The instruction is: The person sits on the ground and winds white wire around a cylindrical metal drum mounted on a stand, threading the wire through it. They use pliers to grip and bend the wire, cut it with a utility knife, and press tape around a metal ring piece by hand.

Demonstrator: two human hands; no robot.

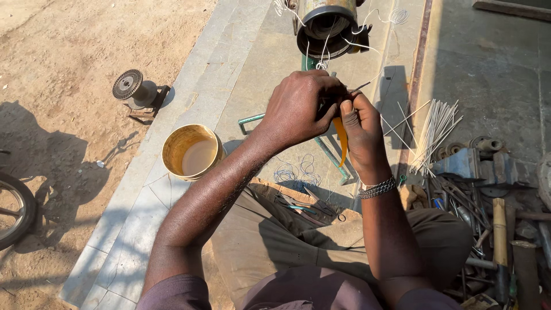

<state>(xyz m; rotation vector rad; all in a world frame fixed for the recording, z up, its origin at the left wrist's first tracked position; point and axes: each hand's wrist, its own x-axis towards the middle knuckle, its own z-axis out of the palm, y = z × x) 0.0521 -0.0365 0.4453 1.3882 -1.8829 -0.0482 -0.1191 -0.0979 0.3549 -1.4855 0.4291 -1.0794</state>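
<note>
My left hand and my right hand meet in front of me, both pinched around a thin wire end that runs up toward a metal motor stator on a green stand. An orange-yellow strip hangs down between the two hands, close to my right palm. White wire leads trail from the stator's open face. A metal bracelet circles my right wrist.
A yellow bucket with murky liquid stands left of my left forearm. A small wire spool sits on the sand. White sleeve sticks, a vise and several tools lie at right. A wheel shows at far left.
</note>
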